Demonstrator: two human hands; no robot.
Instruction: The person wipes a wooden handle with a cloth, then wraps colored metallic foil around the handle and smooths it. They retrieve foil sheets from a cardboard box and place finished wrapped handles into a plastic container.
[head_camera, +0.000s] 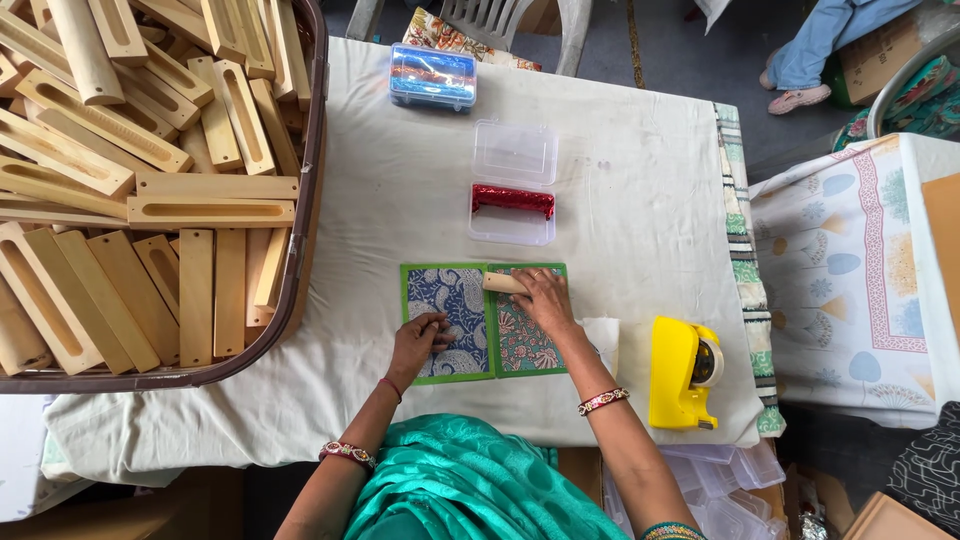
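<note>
Two green-bordered patterned sheets are laid side by side at the near middle of the white-clothed table. The left hand, fingers curled, is pressed on the blue sheet; nothing is gripped. The right hand is closed over a small wooden piece at the far edge of the sheets. Beyond: an open clear box with a red foil-wrapped bar, and a shut box of coloured contents. Right: yellow tape dispenser. Left: tub of wooden blocks.

White-clothed table with patterned sheets, clear box, yellow tape dispenser, wood-filled basket
</note>
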